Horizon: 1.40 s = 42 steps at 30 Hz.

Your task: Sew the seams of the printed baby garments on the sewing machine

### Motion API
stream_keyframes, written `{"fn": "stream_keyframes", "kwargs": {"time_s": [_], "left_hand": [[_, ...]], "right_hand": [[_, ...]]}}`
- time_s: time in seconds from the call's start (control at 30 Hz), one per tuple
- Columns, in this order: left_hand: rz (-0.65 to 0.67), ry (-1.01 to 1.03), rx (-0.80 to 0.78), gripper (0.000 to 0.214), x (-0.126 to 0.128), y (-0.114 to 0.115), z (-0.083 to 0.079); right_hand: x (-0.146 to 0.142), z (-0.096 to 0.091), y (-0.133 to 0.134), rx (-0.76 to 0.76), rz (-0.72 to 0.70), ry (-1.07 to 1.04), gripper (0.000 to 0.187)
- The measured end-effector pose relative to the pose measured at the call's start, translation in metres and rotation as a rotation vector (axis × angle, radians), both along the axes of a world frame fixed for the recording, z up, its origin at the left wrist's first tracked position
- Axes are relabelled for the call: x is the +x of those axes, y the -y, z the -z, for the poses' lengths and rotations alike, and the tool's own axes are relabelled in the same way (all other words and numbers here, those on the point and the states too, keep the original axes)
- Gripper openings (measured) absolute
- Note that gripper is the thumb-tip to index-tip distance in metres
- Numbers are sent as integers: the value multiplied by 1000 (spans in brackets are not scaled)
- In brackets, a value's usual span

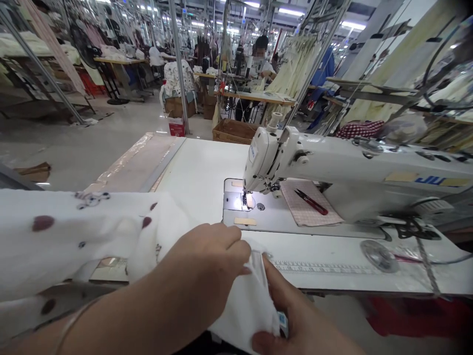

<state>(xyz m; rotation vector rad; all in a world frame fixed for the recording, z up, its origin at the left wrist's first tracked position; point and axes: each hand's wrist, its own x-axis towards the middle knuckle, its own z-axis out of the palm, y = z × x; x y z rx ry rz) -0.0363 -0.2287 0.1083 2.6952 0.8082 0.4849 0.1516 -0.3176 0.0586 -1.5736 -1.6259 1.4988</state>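
Note:
A white fabric piece (74, 231) with dark red spots lies across the near left of the sewing table (199, 167). My left hand (207, 261) is closed, pinching a folded edge of this fabric near the table's front edge. My right hand (299, 315) grips the same fold from below, thumb on top, with a small label showing by the palm. Both hands sit just in front of the white sewing machine (332, 162), whose needle and presser foot (244, 198) stand lit over the plate.
Red thread snips (312, 202) rest on a checked cloth under the machine arm. A measuring tape (321, 268) runs along the table front. A cardboard box (234, 130) stands beyond the table. Another person sits at a distant workstation (260, 64); garment racks hang all around.

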Motion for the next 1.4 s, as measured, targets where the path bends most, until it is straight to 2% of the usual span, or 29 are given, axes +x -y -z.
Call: {"fn": "stream_keyframes", "kwargs": {"time_s": [0.07,0.13,0.2,0.27,0.37,0.4,0.43,0.47,0.5,0.57,0.63,0.67,0.73,0.83,0.93,1.0,1.1,1.2,1.3,1.4], "left_hand": [[-8,109,189,19,8,0,11],[-18,178,302,14,16,0,22],[-56,229,356,14,22,1,31],[-99,287,339,18,22,5,38],[-77,352,299,23,6,11,36],[-48,346,325,24,-4,10,29],[-18,315,376,25,-14,6,20],[23,251,454,26,-24,0,8],[37,180,523,28,-32,-11,-4],[163,-39,694,32,-37,-42,-24],[225,-142,719,31,-23,-79,-26],[271,-234,684,25,-11,-97,-19],[299,-388,558,18,18,-126,7],[167,-424,499,21,50,-142,55],[6,-390,499,26,57,-134,84],[-64,-356,497,28,52,-125,92],[-119,-314,493,26,44,-118,95],[-205,-227,476,21,44,-112,88],[-208,-175,313,15,46,-97,81],[-135,-169,119,11,40,-76,87]], "right_hand": [[-2,-3,-1,24,-13,-10,99],[-3,-5,0,74,-21,-10,100],[0,-4,2,125,-41,22,98],[4,1,4,199,-13,57,87],[5,17,5,592,182,62,68],[2,24,5,704,245,56,67],[-2,31,5,752,274,50,71],[-9,38,6,721,265,48,77],[-16,44,8,625,243,58,83],[-30,54,11,429,204,93,94],[-37,61,14,366,185,137,99],[-37,63,14,376,170,151,99],[-30,66,11,419,109,166,91],[-13,68,3,507,43,238,60],[-1,66,-2,674,6,355,34],[5,64,-2,744,-22,416,32],[13,58,-2,743,-91,495,34],[22,54,-3,707,-164,537,30],[25,51,-10,718,-146,559,29],[23,49,-18,718,-164,588,23]]}}
